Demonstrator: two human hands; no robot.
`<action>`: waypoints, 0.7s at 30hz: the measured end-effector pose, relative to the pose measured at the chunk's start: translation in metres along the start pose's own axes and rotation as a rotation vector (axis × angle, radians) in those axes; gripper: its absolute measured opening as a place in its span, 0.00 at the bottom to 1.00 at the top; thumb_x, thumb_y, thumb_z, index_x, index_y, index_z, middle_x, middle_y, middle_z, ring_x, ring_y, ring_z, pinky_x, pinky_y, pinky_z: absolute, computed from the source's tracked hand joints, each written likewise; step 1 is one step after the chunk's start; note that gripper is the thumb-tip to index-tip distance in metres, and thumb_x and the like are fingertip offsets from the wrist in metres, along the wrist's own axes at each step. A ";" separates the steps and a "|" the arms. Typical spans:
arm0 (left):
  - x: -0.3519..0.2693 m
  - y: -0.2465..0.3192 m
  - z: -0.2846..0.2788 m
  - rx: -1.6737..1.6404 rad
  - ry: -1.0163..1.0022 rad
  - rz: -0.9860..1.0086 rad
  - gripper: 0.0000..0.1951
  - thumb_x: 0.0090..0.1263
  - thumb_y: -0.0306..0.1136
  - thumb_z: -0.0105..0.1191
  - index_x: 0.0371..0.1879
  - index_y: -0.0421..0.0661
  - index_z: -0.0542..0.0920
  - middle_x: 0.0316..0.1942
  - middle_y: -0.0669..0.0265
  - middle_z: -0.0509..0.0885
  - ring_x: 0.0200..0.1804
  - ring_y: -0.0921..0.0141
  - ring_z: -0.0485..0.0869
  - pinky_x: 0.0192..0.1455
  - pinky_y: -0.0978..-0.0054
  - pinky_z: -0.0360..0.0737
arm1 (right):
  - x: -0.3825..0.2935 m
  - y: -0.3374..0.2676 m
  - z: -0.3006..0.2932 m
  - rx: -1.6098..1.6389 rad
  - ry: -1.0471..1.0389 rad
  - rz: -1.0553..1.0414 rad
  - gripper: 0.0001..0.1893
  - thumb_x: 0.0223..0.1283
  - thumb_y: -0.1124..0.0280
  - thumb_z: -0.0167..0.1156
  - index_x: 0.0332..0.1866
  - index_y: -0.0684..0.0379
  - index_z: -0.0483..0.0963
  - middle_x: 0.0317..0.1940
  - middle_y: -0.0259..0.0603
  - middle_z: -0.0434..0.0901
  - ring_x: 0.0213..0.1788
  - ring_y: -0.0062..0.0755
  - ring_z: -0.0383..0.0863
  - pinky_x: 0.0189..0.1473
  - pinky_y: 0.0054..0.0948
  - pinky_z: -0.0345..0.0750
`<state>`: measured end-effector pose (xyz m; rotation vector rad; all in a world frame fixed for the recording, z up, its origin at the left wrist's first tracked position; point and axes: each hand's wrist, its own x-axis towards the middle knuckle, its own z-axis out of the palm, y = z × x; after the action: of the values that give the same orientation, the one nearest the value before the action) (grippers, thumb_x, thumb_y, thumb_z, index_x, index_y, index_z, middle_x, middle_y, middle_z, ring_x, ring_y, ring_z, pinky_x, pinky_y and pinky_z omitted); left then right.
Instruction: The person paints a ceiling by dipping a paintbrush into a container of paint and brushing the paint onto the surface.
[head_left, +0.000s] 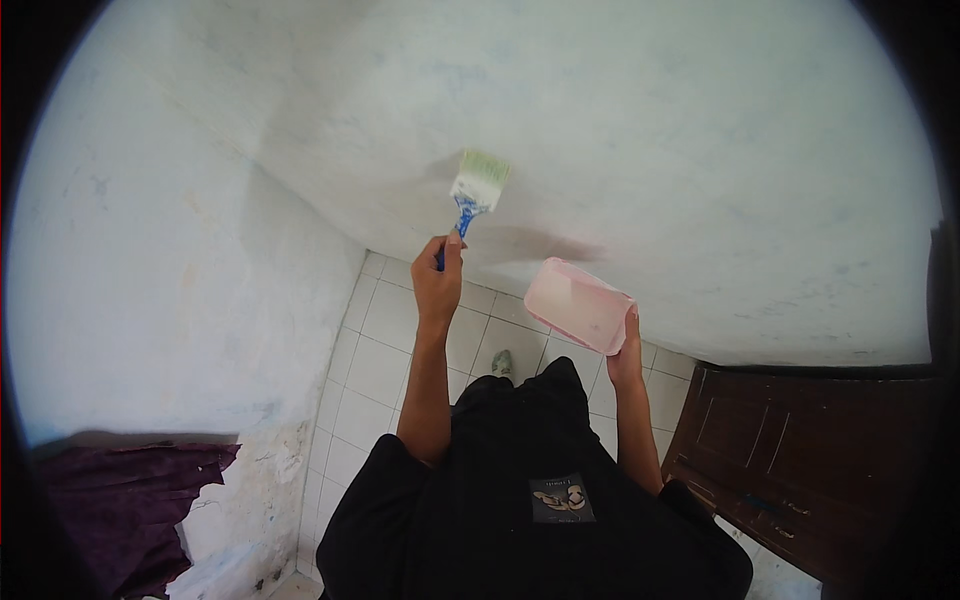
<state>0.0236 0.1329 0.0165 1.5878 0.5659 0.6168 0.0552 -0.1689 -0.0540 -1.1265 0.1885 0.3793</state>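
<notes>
A flat paintbrush (480, 180) with a paint-spattered blue handle is gripped in my left hand (437, 281). Its pale green-tinted bristles point up at the white wall (637, 150); whether they touch it I cannot tell. My right hand (627, 349) holds a shallow pink plastic tray (581, 306) by its right end, thumb over the rim. Whitish paint seems to coat the inside of the tray, which is tilted. The brush and tray are apart, with the tray lower and to the right.
A second wall (150, 300) meets the first at a corner on the left. Purple cloth (120, 510) hangs at lower left. A dark wooden door or cabinet panel (795, 435) stands at right. Pale tiles (382, 315) cover the floor around my foot (502, 363).
</notes>
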 end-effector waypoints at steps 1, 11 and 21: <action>0.001 -0.024 0.000 -0.001 -0.001 0.003 0.18 0.74 0.41 0.52 0.29 0.37 0.80 0.14 0.77 0.63 0.21 0.83 0.61 0.23 0.80 0.57 | -0.001 -0.001 0.001 0.001 0.000 -0.003 0.29 0.73 0.45 0.43 0.67 0.58 0.61 0.61 0.38 0.69 0.65 0.32 0.67 0.67 0.35 0.65; -0.005 -0.130 -0.021 0.556 0.063 -0.120 0.19 0.70 0.42 0.53 0.27 0.35 0.84 0.15 0.58 0.78 0.20 0.69 0.73 0.26 0.68 0.69 | -0.001 -0.001 0.002 -0.008 -0.004 -0.015 0.30 0.72 0.44 0.43 0.67 0.58 0.60 0.61 0.39 0.68 0.65 0.32 0.67 0.66 0.35 0.65; -0.009 0.036 -0.017 -0.068 0.032 0.125 0.18 0.75 0.41 0.52 0.29 0.37 0.80 0.17 0.77 0.68 0.21 0.81 0.62 0.24 0.79 0.59 | 0.002 -0.001 -0.003 0.028 -0.024 0.015 0.29 0.75 0.47 0.40 0.69 0.57 0.60 0.64 0.38 0.67 0.68 0.33 0.65 0.69 0.35 0.62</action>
<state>0.0054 0.1359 0.0531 1.5595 0.4668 0.7492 0.0575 -0.1712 -0.0550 -1.0930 0.1808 0.4024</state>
